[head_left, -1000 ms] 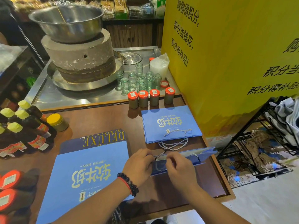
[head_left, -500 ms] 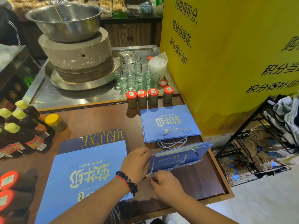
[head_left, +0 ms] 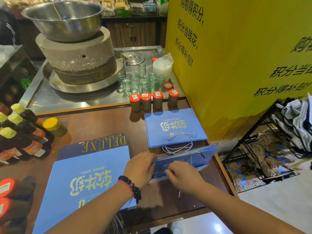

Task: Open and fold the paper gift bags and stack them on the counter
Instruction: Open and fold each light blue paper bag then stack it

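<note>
A small blue paper gift bag (head_left: 194,157) lies partly opened on the brown counter (head_left: 101,125), near its right front edge. My left hand (head_left: 140,168) grips the bag's left end. At the bag's front face, my right hand (head_left: 182,174) pinches something with curled fingers, but I cannot make out what. Just behind it lies a flat stack of small blue bags (head_left: 173,127) with white cord handles. A stack of large blue bags (head_left: 87,179) lies flat at the front left, on a dark "DELUXE" bag (head_left: 104,141).
Several red-lidded jars (head_left: 152,100) stand behind the small stack. Dark sauce bottles (head_left: 22,134) and a yellow-lidded jar (head_left: 54,126) crowd the counter's left. Behind are glass jars (head_left: 141,81) and a stone mill (head_left: 76,53). A yellow wall (head_left: 236,65) and a black wire rack (head_left: 270,141) stand right.
My right hand moved up from the counter's front edge onto the bag's front face. The bag has tipped lower and flatter. My left hand has stayed at the bag's left end.
</note>
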